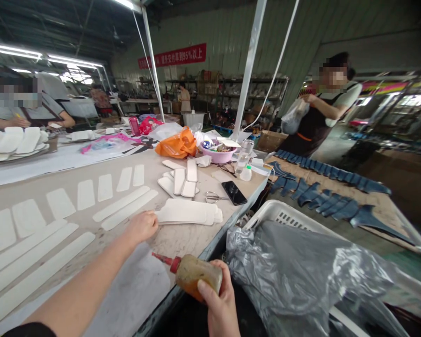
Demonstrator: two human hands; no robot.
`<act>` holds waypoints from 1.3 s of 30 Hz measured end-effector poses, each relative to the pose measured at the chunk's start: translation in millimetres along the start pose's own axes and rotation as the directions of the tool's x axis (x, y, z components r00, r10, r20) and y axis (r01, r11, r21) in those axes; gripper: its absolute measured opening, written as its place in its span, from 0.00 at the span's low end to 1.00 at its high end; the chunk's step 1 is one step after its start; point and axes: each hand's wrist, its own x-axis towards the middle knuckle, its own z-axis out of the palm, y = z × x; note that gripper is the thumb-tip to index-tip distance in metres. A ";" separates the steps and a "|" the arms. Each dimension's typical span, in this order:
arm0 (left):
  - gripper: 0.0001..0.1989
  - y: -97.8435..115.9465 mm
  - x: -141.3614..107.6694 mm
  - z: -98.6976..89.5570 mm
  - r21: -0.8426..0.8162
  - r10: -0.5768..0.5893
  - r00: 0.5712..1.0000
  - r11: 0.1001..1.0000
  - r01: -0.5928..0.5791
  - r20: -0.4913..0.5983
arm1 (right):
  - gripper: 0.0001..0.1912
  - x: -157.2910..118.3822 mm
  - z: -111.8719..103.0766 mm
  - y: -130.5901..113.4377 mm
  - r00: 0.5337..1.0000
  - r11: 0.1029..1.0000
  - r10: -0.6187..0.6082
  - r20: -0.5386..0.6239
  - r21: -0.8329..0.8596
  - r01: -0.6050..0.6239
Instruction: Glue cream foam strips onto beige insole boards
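Observation:
My right hand (219,297) is wrapped round a cloudy glue bottle (197,275), whose red nozzle points left over the table edge. At the left end of a stack of long white pieces (184,211), my left hand (143,226) has its fingers closed on the stack's end; the fingertips are partly hidden. Short white pieces (86,194) lie in a row on the table to the left, with long white strips (129,207) beside them. Behind the stack is a loose pile of stitched white pieces (185,178).
Scissors (213,197) and a phone (234,193) lie beyond the stack, near a pink bowl (218,154) and an orange bag (177,144). Grey plastic (301,267) covers a white crate (277,209) at right. Blue pieces (312,193) lie on a board; people stand behind.

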 end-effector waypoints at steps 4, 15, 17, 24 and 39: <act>0.09 1.7 -39.2 -22.2 0.027 -0.058 0.998 0.998 0.059 -0.034 | 0.26 -2.5 -3.4 -2.1 1.000 1.000 0.008 0.012 -0.005 -0.008; 0.06 25.3 -252.1 -32.1 -0.127 -0.355 0.915 0.915 0.382 0.191 | 0.25 -11.2 -0.1 12.9 0.988 0.979 -0.023 0.156 -0.199 0.054; 0.09 27.3 -269.8 -25.1 -0.252 -0.383 0.906 0.873 0.418 0.179 | 0.24 -16.1 4.7 18.3 0.977 0.966 -0.027 0.211 -0.248 0.081; 0.12 18.4 -304.1 -14.8 -0.392 -0.274 0.916 0.908 0.146 -0.294 | 0.23 -33.0 16.8 37.8 0.931 0.918 -0.032 0.364 -0.357 0.171; 0.17 20.2 -332.3 7.3 -0.204 -0.155 0.940 0.974 0.094 -0.304 | 0.19 -50.7 53.1 64.0 0.612 0.490 -0.192 0.767 -0.465 0.737</act>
